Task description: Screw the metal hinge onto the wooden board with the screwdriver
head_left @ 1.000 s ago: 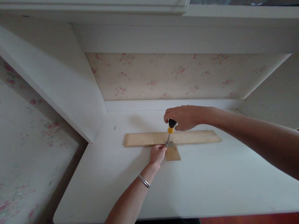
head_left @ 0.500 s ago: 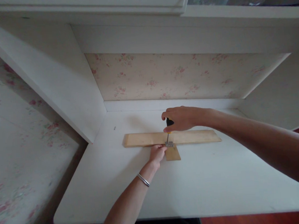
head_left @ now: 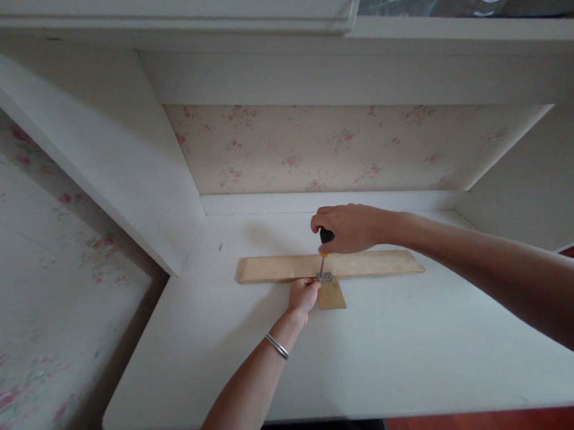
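Note:
My right hand [head_left: 350,228] is closed around the black and yellow handle of a screwdriver [head_left: 326,234]. The screwdriver stands almost upright, its shaft reaching down to a small metal hinge [head_left: 324,277]. That hinge lies where a long, flat wooden board [head_left: 276,267] meets a short wooden piece [head_left: 332,295] on the near side. My left hand [head_left: 303,296] is closed at the left edge of the short piece, fingertips touching beside the hinge. The fingers partly hide what they pinch. Any screw under the tip is too small to make out.
The wood lies on a white desk [head_left: 401,345] with a rounded front corner. A tiny dark object [head_left: 220,247] lies left of the board. A white side panel [head_left: 112,142] rises on the left, and an overhead shelf [head_left: 451,30] holds clear plastic items.
Both hands keep nearly the same place, with the screwdriver still at the hinge. The right fingers have shifted slightly around the handle. The view has tilted very slightly.

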`<state>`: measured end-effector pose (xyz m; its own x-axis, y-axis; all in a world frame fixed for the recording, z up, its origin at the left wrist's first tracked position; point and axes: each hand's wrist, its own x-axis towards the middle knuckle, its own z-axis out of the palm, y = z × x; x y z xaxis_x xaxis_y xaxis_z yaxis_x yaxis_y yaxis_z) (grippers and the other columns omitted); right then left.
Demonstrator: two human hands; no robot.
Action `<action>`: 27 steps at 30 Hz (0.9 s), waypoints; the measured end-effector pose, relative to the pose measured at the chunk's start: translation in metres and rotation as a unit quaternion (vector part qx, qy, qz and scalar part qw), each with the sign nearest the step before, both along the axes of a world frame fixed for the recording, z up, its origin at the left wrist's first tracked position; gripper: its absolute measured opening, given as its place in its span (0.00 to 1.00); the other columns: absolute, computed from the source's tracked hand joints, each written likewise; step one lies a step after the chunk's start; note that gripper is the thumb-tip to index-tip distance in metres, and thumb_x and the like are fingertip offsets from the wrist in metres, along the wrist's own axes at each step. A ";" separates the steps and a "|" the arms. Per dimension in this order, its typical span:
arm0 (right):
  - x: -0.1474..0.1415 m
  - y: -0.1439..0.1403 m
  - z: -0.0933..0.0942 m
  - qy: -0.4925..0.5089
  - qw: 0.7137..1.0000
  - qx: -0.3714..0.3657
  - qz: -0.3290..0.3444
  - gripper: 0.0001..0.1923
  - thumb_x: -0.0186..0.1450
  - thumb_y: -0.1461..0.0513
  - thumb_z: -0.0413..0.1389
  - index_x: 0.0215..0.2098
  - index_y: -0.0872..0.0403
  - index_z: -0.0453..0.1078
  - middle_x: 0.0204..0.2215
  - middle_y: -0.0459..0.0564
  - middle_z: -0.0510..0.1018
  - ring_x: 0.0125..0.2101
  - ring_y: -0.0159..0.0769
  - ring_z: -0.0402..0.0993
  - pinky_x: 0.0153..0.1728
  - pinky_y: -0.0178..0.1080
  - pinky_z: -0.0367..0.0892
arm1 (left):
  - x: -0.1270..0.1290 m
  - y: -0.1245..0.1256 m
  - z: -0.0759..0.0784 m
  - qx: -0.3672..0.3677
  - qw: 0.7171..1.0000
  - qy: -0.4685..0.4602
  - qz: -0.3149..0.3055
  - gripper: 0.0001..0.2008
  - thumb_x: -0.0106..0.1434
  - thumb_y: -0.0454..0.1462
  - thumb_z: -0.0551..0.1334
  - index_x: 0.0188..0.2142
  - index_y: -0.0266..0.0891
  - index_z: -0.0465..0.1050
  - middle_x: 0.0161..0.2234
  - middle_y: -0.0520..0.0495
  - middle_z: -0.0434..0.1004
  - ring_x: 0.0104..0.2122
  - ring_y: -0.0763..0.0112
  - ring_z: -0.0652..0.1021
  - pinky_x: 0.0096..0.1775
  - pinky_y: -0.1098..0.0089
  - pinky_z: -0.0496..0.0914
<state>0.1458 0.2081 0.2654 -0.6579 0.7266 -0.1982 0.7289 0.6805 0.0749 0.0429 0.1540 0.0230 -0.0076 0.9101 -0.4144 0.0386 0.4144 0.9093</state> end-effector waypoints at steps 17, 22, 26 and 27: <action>-0.005 -0.002 -0.001 -0.050 0.998 0.002 -0.022 0.15 0.60 0.59 0.50 0.43 0.53 0.70 0.42 0.56 0.75 0.38 0.45 0.72 0.32 0.41 0.62 | 0.001 0.000 -0.001 0.009 1.000 0.009 0.009 0.09 0.51 0.36 0.61 0.17 0.36 0.67 0.12 0.58 0.54 0.16 0.80 0.55 0.21 0.74 0.48; -0.005 -0.002 -0.003 -0.063 0.996 -0.010 -0.068 0.26 0.59 0.49 0.52 0.51 0.54 0.67 0.44 0.60 0.74 0.39 0.50 0.72 0.32 0.42 0.64 | 0.001 0.001 -0.006 0.018 1.000 0.011 0.005 0.10 0.52 0.37 0.60 0.17 0.36 0.66 0.13 0.57 0.54 0.16 0.80 0.56 0.21 0.74 0.48; -0.005 -0.001 -0.003 -0.099 0.993 0.008 -0.068 0.17 0.62 0.55 0.48 0.38 0.58 0.72 0.35 0.61 0.76 0.37 0.50 0.73 0.33 0.43 0.63 | 0.001 0.001 -0.007 0.021 0.999 0.024 0.003 0.10 0.52 0.37 0.60 0.17 0.36 0.66 0.13 0.57 0.55 0.16 0.80 0.57 0.21 0.74 0.48; -0.003 -0.001 -0.002 -0.086 0.995 0.000 -0.044 0.14 0.60 0.58 0.50 0.39 0.56 0.72 0.37 0.59 0.76 0.38 0.48 0.72 0.34 0.42 0.63 | 0.001 0.001 -0.007 0.021 0.999 0.024 0.003 0.09 0.52 0.37 0.60 0.17 0.36 0.66 0.13 0.57 0.55 0.16 0.80 0.57 0.21 0.74 0.48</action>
<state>0.1423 0.2068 0.2639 -0.5483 0.7796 -0.3027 0.7616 0.6150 0.2042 0.0438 0.1548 0.0164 -0.0332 0.9267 -0.3743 0.0807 0.3758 0.9232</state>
